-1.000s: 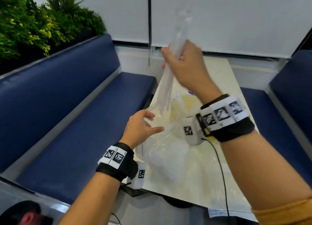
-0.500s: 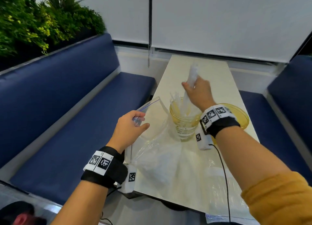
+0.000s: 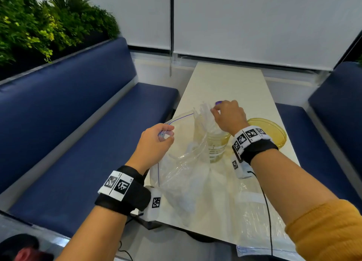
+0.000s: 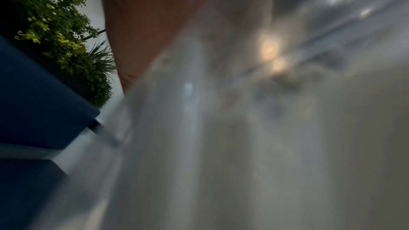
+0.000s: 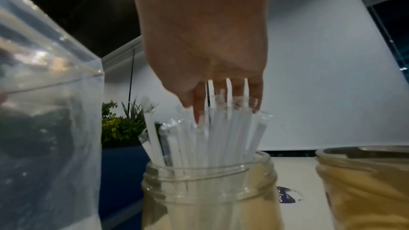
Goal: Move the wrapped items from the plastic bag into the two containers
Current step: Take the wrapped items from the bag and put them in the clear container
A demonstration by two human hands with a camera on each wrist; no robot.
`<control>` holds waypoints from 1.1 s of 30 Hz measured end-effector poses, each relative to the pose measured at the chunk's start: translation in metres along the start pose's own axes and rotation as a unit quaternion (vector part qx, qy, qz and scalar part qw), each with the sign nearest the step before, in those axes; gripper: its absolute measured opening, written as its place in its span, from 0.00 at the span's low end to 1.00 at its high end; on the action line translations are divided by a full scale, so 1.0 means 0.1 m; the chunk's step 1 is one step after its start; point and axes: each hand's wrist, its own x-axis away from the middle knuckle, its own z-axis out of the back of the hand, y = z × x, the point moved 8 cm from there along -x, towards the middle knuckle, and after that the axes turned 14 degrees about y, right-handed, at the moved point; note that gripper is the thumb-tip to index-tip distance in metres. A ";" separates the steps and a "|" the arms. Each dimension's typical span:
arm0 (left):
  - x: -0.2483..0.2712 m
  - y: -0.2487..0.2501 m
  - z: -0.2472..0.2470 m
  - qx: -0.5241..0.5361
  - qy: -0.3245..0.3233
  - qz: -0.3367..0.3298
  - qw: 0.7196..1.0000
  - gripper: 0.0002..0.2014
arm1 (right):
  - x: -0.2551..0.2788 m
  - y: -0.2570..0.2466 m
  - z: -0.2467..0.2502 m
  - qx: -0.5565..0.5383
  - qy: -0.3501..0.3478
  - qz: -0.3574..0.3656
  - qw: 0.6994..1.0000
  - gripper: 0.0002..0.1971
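Nearest, the left hand (image 3: 154,141) still pinches the rim of the clear plastic bag (image 3: 188,174), now lifted higher above the table (image 3: 225,84). Beyond it, the right hand (image 3: 229,116) has let go: its fingers (image 5: 199,109) hang straight, touching the tops of the wrapped straws (image 5: 212,135) standing in the glass jar (image 5: 208,190). The second jar (image 3: 272,129) sits just behind.

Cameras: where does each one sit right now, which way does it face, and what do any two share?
Head: looks forward and down at table, both forearms, left hand pinching plastic bag.
Left wrist: blurred; bag plastic, palm, bench.
Right wrist: low, looks along right hand at wrapped straws in jar.
Shared: head and right wrist show jar, straws.
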 end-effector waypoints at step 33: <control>0.09 -0.04 -0.21 0.251 -0.058 0.099 0.961 0.23 | 1.21 -1.49 0.03 -0.110 -0.374 0.240 0.889 0.29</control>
